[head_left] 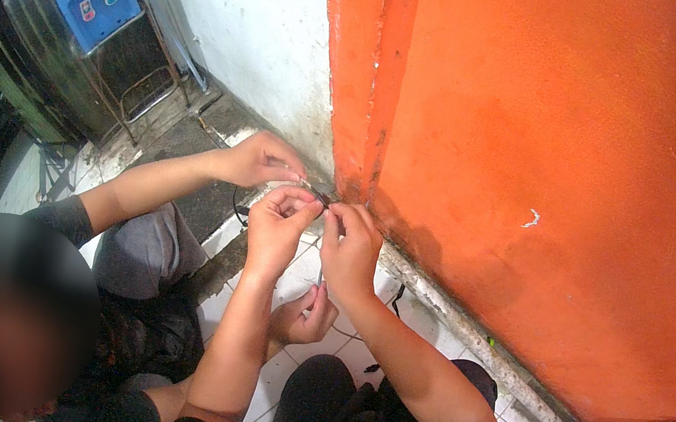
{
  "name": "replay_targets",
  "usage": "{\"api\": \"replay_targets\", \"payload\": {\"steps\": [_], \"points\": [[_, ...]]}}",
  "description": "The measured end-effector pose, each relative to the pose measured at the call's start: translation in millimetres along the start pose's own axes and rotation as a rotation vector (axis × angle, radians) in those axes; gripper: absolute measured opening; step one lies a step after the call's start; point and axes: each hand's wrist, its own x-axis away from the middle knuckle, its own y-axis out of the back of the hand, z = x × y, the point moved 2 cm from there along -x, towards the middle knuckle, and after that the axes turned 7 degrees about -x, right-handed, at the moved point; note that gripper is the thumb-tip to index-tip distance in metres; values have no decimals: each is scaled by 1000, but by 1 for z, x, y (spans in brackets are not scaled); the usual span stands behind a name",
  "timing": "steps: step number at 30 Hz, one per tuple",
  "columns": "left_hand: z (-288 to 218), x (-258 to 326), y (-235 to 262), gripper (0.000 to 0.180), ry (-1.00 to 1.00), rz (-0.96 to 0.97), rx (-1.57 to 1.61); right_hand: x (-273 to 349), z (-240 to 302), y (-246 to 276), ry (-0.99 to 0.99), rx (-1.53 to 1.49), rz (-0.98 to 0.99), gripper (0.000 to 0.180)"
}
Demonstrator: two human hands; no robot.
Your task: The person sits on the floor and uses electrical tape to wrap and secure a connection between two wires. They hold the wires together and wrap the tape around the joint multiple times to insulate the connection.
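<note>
My left hand [277, 220] and my right hand [352, 245] meet near the wall's foot, fingertips pinched on a thin black cable [322, 198]. Its far end runs toward a co-worker's upper hand [261, 160], whose fingers pinch a small pale tip beside mine. Below my hands, the co-worker's other hand [305, 315] grips a thin grey rod-like thing [321, 275] pointing up; its kind is unclear. Fingers partly hide what lies between my two hands.
A co-worker in dark clothes crouches close on my left. An orange wall [549, 140] rises ahead and right, with a raised ledge [463, 323] along its base. Cables lie on the white tiled floor [273, 371]. Back left stands a blue-backed folding chair [102, 2].
</note>
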Motion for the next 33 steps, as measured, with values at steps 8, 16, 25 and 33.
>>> {"api": "replay_targets", "payload": {"steps": [8,16,25,33], "points": [[-8,1,-3,8,-178,-45,-160,6,-1,4,155,16,-2,13],[-11,16,-8,9,-312,-170,-489,4,-4,2,187,34,9,9],[26,2,4,21,167,103,108,-8,-15,5,-16,-118,147,7],[26,-5,7,17,-20,133,-42,-17,-33,8,-556,-473,288,16]]}}
